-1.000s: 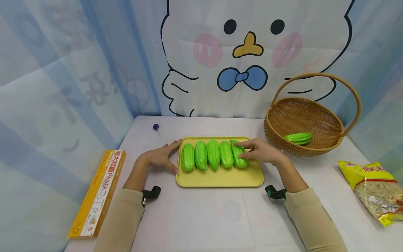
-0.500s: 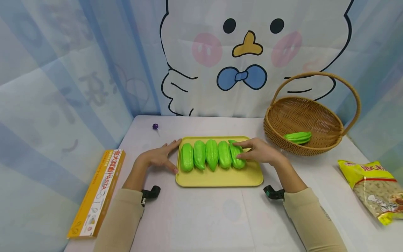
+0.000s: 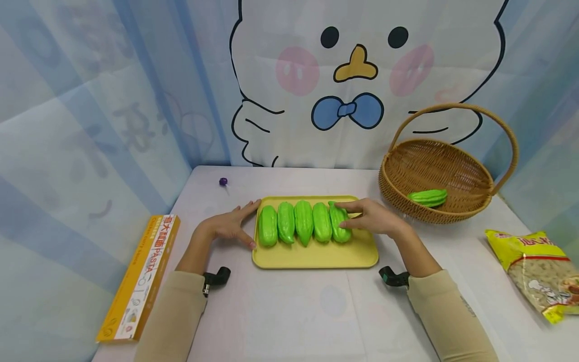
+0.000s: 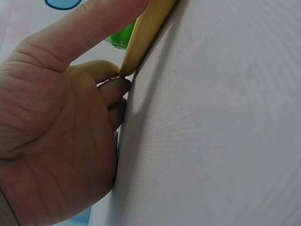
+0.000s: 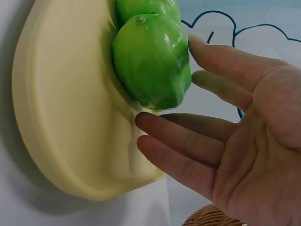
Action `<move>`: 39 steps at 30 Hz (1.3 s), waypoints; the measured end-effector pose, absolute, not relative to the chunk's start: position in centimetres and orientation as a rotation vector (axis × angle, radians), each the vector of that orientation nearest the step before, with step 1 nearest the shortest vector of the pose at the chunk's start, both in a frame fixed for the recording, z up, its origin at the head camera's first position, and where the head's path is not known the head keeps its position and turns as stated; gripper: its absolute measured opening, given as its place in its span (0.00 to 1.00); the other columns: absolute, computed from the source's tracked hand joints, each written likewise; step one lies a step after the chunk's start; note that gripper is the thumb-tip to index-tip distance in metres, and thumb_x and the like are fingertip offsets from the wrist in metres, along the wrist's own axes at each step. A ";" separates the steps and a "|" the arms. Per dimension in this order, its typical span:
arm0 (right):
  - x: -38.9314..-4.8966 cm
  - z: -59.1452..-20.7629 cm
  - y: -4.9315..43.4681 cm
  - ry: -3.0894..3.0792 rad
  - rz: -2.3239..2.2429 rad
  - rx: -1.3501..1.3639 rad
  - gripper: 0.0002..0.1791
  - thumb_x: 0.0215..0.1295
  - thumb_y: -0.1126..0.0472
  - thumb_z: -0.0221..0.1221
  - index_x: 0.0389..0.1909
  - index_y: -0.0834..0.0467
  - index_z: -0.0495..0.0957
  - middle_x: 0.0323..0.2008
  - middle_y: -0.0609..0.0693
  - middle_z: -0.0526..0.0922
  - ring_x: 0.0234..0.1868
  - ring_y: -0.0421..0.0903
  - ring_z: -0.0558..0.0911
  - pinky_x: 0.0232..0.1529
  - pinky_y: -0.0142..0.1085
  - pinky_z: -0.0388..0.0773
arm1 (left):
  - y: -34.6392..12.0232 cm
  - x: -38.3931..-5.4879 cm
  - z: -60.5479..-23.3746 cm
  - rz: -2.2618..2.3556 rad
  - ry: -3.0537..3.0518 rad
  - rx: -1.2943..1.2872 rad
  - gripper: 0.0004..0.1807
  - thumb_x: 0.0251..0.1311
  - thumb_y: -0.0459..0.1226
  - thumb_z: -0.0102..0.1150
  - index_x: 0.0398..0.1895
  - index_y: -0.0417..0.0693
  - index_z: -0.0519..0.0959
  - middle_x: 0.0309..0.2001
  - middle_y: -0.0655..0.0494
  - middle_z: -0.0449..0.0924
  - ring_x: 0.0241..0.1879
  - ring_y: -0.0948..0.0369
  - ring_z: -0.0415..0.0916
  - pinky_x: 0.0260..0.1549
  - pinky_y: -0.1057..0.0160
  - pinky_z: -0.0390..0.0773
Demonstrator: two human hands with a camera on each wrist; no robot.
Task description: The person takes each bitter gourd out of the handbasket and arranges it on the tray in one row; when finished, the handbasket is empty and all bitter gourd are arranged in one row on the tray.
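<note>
A yellow tray [image 3: 316, 257] lies mid-table with several green gourds [image 3: 303, 221] side by side in a row. My left hand [image 3: 244, 225] rests against the tray's left edge, with thumb and index finger spread. In the left wrist view its fingers [image 4: 99, 19] touch the tray rim [image 4: 146, 33]. My right hand [image 3: 350, 216] lies flat on the tray with straight fingers [image 5: 207, 56] against the rightmost gourd [image 5: 150, 61]. Neither hand grips anything.
A wicker basket [image 3: 470, 201] with a handle stands at the right and holds one green gourd [image 3: 427, 197]. A yellow pasta box [image 3: 140, 276] lies at the left edge, a yellow food bag [image 3: 538, 271] at the far right, and a purple lollipop [image 3: 223, 182] behind the tray.
My right hand has nudged the rightmost gourd slightly left, closing up the row. The left hand has stayed at the tray's edge.
</note>
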State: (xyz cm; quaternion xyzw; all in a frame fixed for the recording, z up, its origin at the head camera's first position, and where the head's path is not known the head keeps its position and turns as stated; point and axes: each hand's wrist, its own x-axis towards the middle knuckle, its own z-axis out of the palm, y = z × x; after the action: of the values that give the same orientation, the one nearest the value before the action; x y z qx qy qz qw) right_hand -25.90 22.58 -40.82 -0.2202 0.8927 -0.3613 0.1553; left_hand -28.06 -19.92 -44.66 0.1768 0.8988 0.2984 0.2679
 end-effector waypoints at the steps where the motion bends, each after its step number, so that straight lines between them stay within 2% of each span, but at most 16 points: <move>1: -25.9 -40.8 22.6 2.562 -1.037 -0.625 0.35 0.68 0.52 0.69 0.74 0.57 0.73 0.68 0.59 0.78 0.58 0.54 0.78 0.52 0.42 0.77 | -19.9 -28.1 -44.7 0.808 2.424 0.480 0.77 0.38 0.57 0.83 0.86 0.67 0.37 0.87 0.52 0.33 0.84 0.38 0.27 0.76 0.26 0.33; 5: -25.8 -40.5 22.7 2.599 -1.070 -0.578 0.34 0.70 0.52 0.67 0.75 0.54 0.72 0.72 0.60 0.75 0.65 0.59 0.80 0.61 0.53 0.79 | -20.0 -28.1 -44.8 0.813 2.423 0.492 0.77 0.38 0.57 0.83 0.86 0.67 0.37 0.87 0.52 0.33 0.84 0.38 0.26 0.76 0.26 0.33; 7: -25.8 -40.3 22.7 2.630 -1.101 -0.556 0.33 0.71 0.51 0.66 0.75 0.52 0.72 0.72 0.60 0.74 0.65 0.61 0.80 0.62 0.59 0.78 | -20.0 -28.1 -44.8 0.809 2.427 0.496 0.77 0.38 0.57 0.83 0.86 0.67 0.37 0.87 0.53 0.33 0.84 0.38 0.26 0.76 0.26 0.33; 11: -25.8 -39.9 22.8 2.704 -1.160 -0.575 0.32 0.72 0.49 0.65 0.74 0.49 0.73 0.72 0.59 0.75 0.65 0.60 0.81 0.62 0.60 0.79 | -20.0 -28.1 -44.8 0.799 2.432 0.491 0.77 0.38 0.58 0.83 0.86 0.68 0.37 0.87 0.53 0.33 0.84 0.38 0.27 0.76 0.26 0.33; 14: -25.8 -39.8 22.9 2.737 -1.228 -0.611 0.30 0.72 0.51 0.65 0.74 0.49 0.73 0.72 0.56 0.76 0.66 0.60 0.80 0.60 0.58 0.81 | -20.0 -28.1 -44.8 0.794 2.432 0.488 0.77 0.38 0.58 0.83 0.86 0.68 0.37 0.87 0.52 0.33 0.84 0.38 0.27 0.75 0.25 0.34; 22: -25.6 -39.2 23.0 2.820 -1.400 -0.637 0.29 0.74 0.55 0.64 0.73 0.51 0.74 0.73 0.57 0.74 0.68 0.61 0.78 0.62 0.52 0.82 | -19.9 -28.1 -44.6 0.824 2.412 0.471 0.78 0.37 0.57 0.84 0.86 0.67 0.37 0.87 0.53 0.32 0.84 0.39 0.26 0.76 0.27 0.32; 26: -25.3 -38.3 23.3 2.896 -1.477 -0.630 0.27 0.73 0.57 0.64 0.72 0.51 0.75 0.71 0.56 0.76 0.66 0.59 0.80 0.59 0.37 0.84 | -19.9 -28.1 -44.7 0.813 2.420 0.489 0.77 0.38 0.57 0.84 0.86 0.67 0.37 0.87 0.52 0.33 0.84 0.38 0.27 0.76 0.26 0.33; 28: -25.2 -37.8 23.7 2.939 -1.508 -0.634 0.27 0.72 0.59 0.65 0.71 0.51 0.76 0.70 0.55 0.77 0.64 0.58 0.81 0.56 0.27 0.82 | -19.9 -28.1 -44.8 0.807 2.426 0.503 0.77 0.39 0.57 0.83 0.86 0.66 0.37 0.87 0.51 0.33 0.83 0.37 0.28 0.75 0.26 0.34; 30: -25.2 -37.3 24.1 2.978 -1.523 -0.635 0.27 0.72 0.60 0.65 0.70 0.51 0.77 0.69 0.54 0.78 0.63 0.55 0.81 0.54 0.22 0.79 | -19.9 -28.1 -44.7 0.799 2.432 0.511 0.77 0.39 0.58 0.83 0.86 0.65 0.37 0.86 0.51 0.33 0.83 0.37 0.28 0.76 0.26 0.34; 36: -25.5 -35.9 25.8 3.081 -1.454 -0.586 0.27 0.71 0.61 0.66 0.70 0.50 0.78 0.68 0.54 0.79 0.60 0.52 0.80 0.59 0.29 0.80 | -19.9 -28.0 -44.6 0.802 2.432 0.506 0.77 0.39 0.57 0.83 0.86 0.65 0.38 0.86 0.52 0.33 0.84 0.38 0.27 0.76 0.27 0.34; 39: -25.5 -35.1 26.8 3.079 -1.431 -0.538 0.27 0.72 0.58 0.66 0.71 0.49 0.77 0.71 0.53 0.77 0.67 0.53 0.78 0.60 0.24 0.77 | -20.0 -28.0 -44.6 0.804 2.433 0.500 0.77 0.38 0.57 0.83 0.86 0.66 0.38 0.87 0.52 0.34 0.84 0.39 0.27 0.76 0.28 0.33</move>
State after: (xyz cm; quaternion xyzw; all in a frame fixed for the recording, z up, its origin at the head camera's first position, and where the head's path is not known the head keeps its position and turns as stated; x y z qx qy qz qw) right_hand -25.52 26.76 -35.15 -0.1549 0.8859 -0.4117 -0.1473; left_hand -27.98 -19.97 -44.57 0.1847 0.8993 0.2973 0.2621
